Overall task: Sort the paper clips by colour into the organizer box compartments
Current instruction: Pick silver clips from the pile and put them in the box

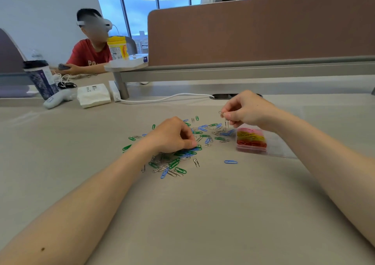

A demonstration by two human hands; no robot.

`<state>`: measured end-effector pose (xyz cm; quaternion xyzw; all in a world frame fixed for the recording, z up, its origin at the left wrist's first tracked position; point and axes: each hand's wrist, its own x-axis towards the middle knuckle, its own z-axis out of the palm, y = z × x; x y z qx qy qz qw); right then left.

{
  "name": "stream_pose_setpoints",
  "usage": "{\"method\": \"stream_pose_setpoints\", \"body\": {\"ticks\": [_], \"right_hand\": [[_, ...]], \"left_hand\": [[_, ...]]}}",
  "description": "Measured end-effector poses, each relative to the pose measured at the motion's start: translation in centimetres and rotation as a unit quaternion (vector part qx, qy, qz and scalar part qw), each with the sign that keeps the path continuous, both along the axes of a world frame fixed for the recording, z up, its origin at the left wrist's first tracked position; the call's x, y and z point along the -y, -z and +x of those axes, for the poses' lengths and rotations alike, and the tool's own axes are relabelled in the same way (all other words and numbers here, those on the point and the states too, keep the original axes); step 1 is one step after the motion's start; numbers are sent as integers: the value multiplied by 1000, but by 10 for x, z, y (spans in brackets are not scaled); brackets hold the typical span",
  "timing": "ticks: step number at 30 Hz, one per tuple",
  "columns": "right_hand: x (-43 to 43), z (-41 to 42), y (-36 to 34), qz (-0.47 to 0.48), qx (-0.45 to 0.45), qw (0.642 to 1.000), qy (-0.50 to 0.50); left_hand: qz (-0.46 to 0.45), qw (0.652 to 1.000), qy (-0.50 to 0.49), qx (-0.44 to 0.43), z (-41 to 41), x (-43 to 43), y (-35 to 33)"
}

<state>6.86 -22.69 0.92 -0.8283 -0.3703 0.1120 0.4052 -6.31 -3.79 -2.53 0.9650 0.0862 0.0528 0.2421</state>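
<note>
Thumb and forefinger of the right hand (244, 110) are pinching a couple of silver clips (226, 123), held up in the air just left of the organizer box (251, 143). Left hand (172, 135) is further left of the box, fingers curled down onto the pile (176, 163) of green, blue and silver clips. Its tips are pressed together, but I can't tell if it's actually got one. Box holds pink, yellow and red clips in separate compartments. Lone blue clip (230, 161) lies near its front left corner.
</note>
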Motion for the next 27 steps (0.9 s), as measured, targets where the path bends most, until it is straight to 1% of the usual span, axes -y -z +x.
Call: {"method": "stream_pose_setpoints", "body": {"ticks": [7,9,12,14,17,24,27], "right_hand": [[45,29,-7,7,14,997,75],[57,31,-6,-6,25,996,89],[76,31,-2,-29,53,993,106],[92,31,2,-47,69,990,109],[112,31,6,-73,86,987,111],[139,28,11,-115,114,981,111],[138,23,10,-130,115,981,84]], "left_hand": [[31,999,13,16,26,5,-10],[19,999,34,31,35,15,-10],[17,994,95,47,48,40,-10],[18,989,134,54,57,58,-10],[43,984,161,58,67,74,-7],[65,983,164,49,74,74,-2],[68,983,167,44,73,71,-2]]}}
